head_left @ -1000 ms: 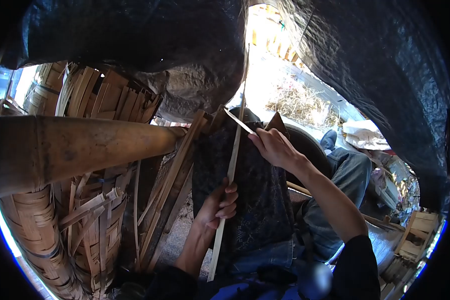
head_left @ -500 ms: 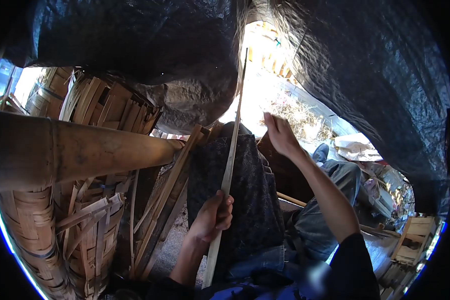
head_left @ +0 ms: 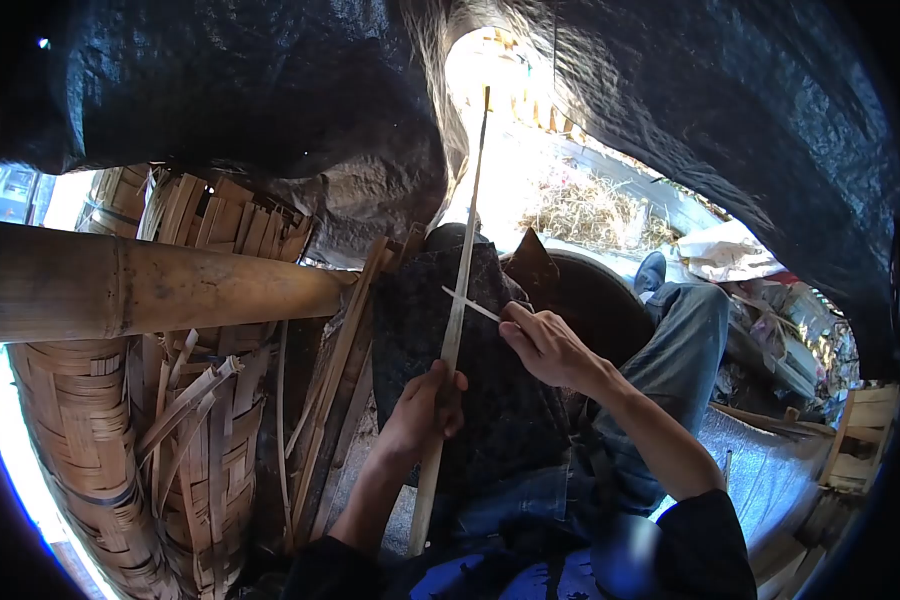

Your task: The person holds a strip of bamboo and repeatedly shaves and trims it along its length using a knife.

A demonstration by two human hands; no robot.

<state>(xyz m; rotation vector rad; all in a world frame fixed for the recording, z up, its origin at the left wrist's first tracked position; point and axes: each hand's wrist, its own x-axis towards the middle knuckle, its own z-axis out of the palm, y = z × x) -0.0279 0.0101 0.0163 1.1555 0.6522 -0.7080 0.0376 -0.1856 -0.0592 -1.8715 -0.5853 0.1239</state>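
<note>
My left hand [head_left: 425, 408] is wrapped round a long, narrow bamboo strip [head_left: 460, 300] that runs up and away over my lap. A pale, thin blade-like tool [head_left: 470, 303] is pinched in my right hand [head_left: 550, 345], and its tip crosses the strip above my left hand. Under the strip, a dark patterned cloth [head_left: 500, 400] covers my leg. The strip's far end points up toward the bright opening.
A thick bamboo pole [head_left: 170, 290] crosses the left side above woven baskets [head_left: 80, 420]. Split bamboo pieces [head_left: 345, 370] lean beside my leg. Dark sheeting [head_left: 710, 110] hangs overhead. A small wooden crate [head_left: 860, 435] stands at the right.
My right hand went up off the strip, then came back down, with the tool now lower across it. My left hand still grips the strip. The view has shifted slightly.
</note>
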